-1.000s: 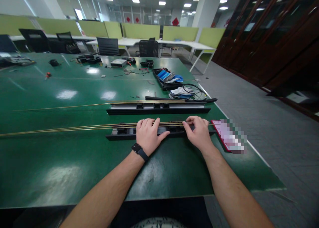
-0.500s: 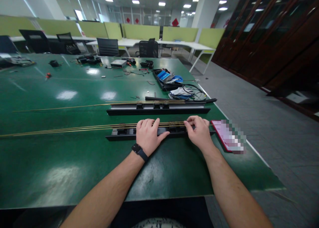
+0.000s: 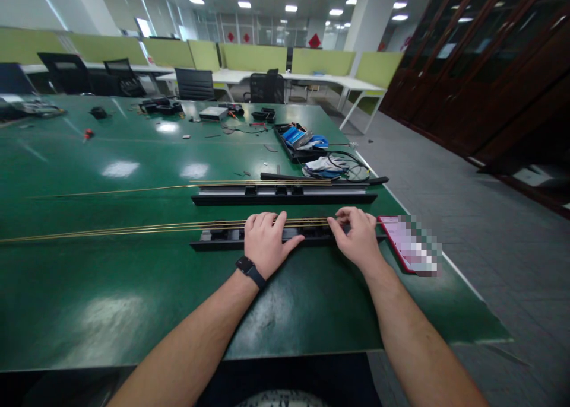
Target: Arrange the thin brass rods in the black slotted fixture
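Observation:
On the green table, a long black rail (image 3: 289,245) with a pale inner channel and dark blocks lies crosswise before me. Thin golden rods (image 3: 146,228) run along its far side and stretch out to the left. My left hand (image 3: 265,238), with a dark watch on the wrist, lies over the middle of rail and rods; its fingers curl over the far side and its thumb points right along the near edge. At the rail's right part, my right hand (image 3: 356,235) has its thumb and bent fingers around the rods, whose ends are partly hidden there.
Behind lies a second black rail (image 3: 285,199) with golden rods and a black strip (image 3: 378,180). A phone (image 3: 396,241) in a red case is at the right. Farther back are a black tray (image 3: 289,149), gloves (image 3: 327,167) and a coiled cable (image 3: 356,164).
My right thumb and fingers have shifted slightly at the rods, the thumb tip a little to the left. My left hand keeps its place on the rail.

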Demonstrator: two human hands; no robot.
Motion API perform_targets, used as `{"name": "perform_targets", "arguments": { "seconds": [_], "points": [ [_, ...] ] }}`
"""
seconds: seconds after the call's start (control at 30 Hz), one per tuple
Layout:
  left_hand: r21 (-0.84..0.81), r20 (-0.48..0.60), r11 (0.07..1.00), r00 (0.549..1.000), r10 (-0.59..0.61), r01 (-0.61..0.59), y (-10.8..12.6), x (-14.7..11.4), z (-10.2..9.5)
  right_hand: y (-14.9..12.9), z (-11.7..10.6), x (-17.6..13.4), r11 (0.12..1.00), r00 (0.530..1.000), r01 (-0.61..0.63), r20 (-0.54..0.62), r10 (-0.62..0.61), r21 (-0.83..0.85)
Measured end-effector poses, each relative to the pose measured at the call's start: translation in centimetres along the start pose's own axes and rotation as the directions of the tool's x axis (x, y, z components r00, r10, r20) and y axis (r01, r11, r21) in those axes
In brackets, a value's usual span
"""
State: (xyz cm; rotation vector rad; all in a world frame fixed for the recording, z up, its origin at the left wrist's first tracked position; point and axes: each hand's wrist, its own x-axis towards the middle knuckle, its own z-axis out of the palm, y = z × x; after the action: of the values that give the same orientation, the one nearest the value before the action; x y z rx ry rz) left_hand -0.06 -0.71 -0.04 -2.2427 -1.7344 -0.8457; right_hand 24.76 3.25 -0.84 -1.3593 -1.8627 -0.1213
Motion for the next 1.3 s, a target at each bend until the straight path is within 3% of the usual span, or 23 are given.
{"name": "perform_targets", "arguments": {
  "seconds": [1.3],
  "points": [
    [-0.01, 0.005, 1.0, 1.0, -0.006, 0.006, 0.04, 0.03, -0.03, -0.05, -0.24, 0.23, 0.999, 0.999, -0.032, 0.032, 0.031, 0.027]
  ]
}}
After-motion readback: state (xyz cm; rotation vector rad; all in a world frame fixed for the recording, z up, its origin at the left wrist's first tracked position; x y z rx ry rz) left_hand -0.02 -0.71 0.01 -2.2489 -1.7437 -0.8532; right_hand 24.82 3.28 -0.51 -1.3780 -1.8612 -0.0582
